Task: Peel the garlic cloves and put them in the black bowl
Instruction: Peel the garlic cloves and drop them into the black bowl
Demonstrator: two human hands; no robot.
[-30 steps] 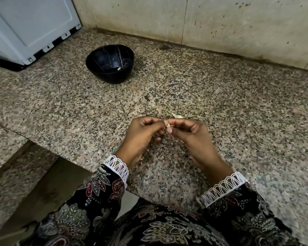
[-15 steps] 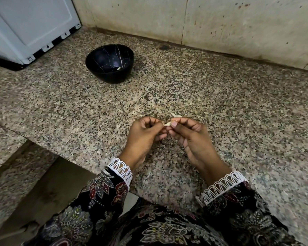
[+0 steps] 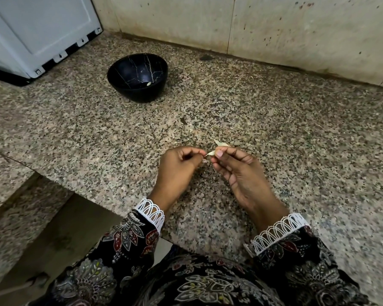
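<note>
right hand point(image 3: 241, 173) pinches garlic clove point(image 3: 211, 153) above counter point(image 3: 296, 140) | left hand point(image 3: 177, 166) fingers curled, picking at clove tip | black bowl point(image 3: 128, 85) well apart, one clove inside | risk: small clove slips from pinch, drops

speckled granite counter point(image 3: 296, 133), white appliance point(image 3: 38, 29), stained wall point(image 3: 296, 29)

1. The right hand point(image 3: 241, 171) pinches a garlic clove point(image 3: 211, 153) between thumb and forefinger.
2. The left hand point(image 3: 177, 168), fingers curled, grips the clove's left tip.
3. Garlic pieces point(image 3: 222, 143) lie on the granite counter point(image 3: 296, 133) just beyond the hands.
4. The black bowl point(image 3: 137, 77) stands far left, one pale piece point(image 3: 148, 84) inside.
5. A white appliance point(image 3: 38, 34) occupies the far-left corner.
</note>
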